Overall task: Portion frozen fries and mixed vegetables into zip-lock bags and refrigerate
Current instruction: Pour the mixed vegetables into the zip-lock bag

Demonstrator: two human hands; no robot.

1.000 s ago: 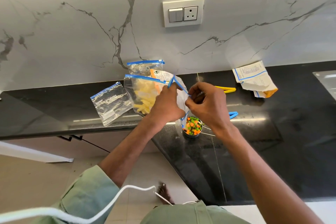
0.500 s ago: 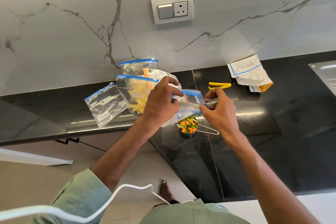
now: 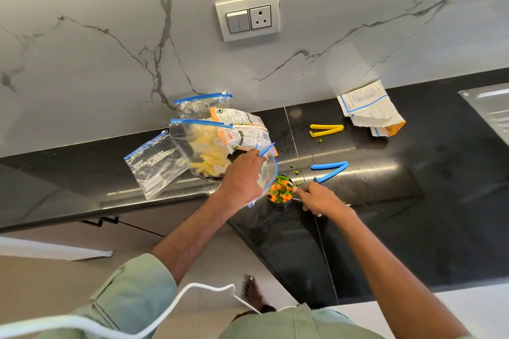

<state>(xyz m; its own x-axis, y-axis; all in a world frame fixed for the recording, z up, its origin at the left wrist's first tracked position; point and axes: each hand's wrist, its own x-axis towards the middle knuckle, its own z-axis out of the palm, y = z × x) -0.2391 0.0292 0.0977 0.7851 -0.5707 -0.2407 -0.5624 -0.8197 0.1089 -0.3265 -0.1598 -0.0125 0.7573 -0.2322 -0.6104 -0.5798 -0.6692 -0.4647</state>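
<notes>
My left hand (image 3: 242, 179) holds an empty clear zip-lock bag (image 3: 269, 170) by its blue-edged mouth, above the black counter (image 3: 385, 201). Just right of it stands a small metal measuring cup (image 3: 281, 192) full of peas and carrot cubes. My right hand (image 3: 319, 198) grips the cup's handle, which the hand mostly hides. Behind my left hand lies a zip-lock bag of pale fries (image 3: 203, 151). An orange and white vegetable packet (image 3: 242, 129) lies partly on it. Another zip-lock bag (image 3: 201, 104) leans on the wall, and an empty one (image 3: 154, 165) lies at the left.
A blue bag clip (image 3: 330, 170) and a yellow bag clip (image 3: 326, 130) lie open right of the cup. Loose peas (image 3: 294, 170) dot the counter. A crumpled white packet (image 3: 370, 111) sits at the back right. A steel sink edge (image 3: 487, 107) shows far right. The counter's front edge runs left.
My right hand let go of the bag's mouth and dropped to the measuring cup's handle. My left hand kept the bag, now hanging left of the cup. The camera shifted.
</notes>
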